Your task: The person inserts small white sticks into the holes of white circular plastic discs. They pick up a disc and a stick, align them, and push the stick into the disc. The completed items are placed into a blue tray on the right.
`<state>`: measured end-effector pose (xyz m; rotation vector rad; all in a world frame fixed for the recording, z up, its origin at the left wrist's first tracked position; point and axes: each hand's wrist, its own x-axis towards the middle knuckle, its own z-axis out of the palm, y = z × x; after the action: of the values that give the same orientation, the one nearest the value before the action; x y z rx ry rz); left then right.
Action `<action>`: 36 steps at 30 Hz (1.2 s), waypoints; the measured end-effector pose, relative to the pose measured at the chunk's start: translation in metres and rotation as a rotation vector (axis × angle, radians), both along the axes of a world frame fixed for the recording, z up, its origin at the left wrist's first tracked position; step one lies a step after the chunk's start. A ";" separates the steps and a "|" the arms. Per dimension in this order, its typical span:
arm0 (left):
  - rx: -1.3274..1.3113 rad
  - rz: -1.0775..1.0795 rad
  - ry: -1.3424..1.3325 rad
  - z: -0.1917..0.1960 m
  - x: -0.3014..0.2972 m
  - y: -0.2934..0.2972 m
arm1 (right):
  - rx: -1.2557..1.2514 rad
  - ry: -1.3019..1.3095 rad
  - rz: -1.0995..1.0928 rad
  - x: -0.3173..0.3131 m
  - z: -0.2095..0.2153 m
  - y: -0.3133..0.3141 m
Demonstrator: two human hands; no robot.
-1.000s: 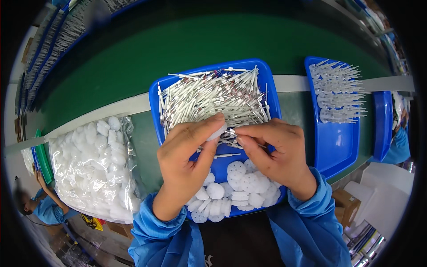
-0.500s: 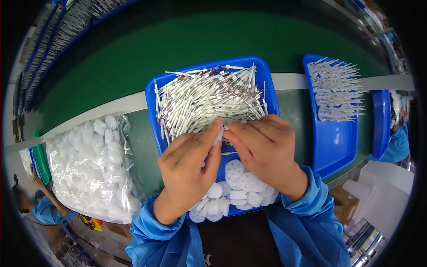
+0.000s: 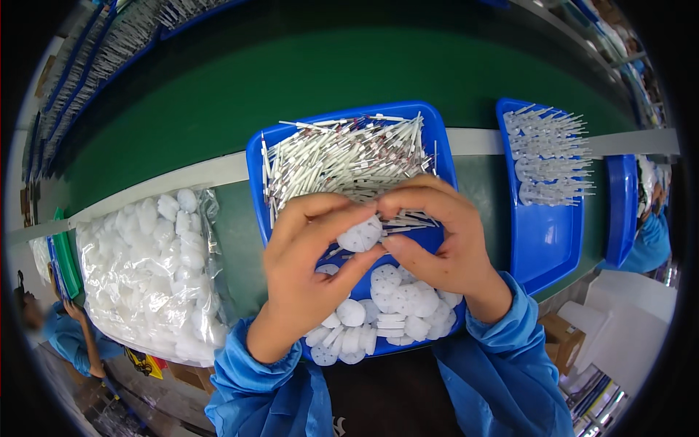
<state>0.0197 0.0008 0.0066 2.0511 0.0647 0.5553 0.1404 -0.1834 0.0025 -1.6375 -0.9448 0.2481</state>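
Note:
My left hand (image 3: 309,258) pinches a white round perforated disc (image 3: 360,234) between thumb and fingers, its dotted face toward me. My right hand (image 3: 440,244) is at the disc's right side, thumb and fingers curved close to its edge; whether it grips anything there I cannot make out. Both hands are above a blue tray (image 3: 256,171). In the tray's far part lies a heap of thin white sticks (image 3: 342,156) with dark and reddish parts. Loose white discs (image 3: 404,295) are piled in its near part, below my hands.
Left of the tray is a clear plastic bag (image 3: 149,269) full of white discs. To the right, a second blue tray (image 3: 542,251) holds rows of discs with sticks (image 3: 550,156). A co-worker in blue (image 3: 73,331) is at far left, another sleeve (image 3: 652,247) at far right.
The disc has turned so its dotted face shows. My right hand's fingers have spread from a tight pinch into a wider curve around it. The view has shifted slightly.

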 end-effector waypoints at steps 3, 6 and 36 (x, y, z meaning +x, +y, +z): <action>0.029 -0.016 -0.073 -0.002 0.001 -0.004 | -0.003 0.176 0.039 -0.009 -0.003 -0.004; 0.124 0.005 -0.102 0.000 0.003 -0.003 | -0.006 0.230 0.017 -0.011 -0.001 -0.004; 0.173 -0.095 -0.133 -0.001 0.000 0.002 | 0.037 0.516 0.063 -0.006 0.003 -0.015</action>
<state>0.0194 0.0029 0.0054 2.1663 -0.1645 0.6550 0.1346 -0.1981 0.0055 -1.4109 -0.6002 0.6570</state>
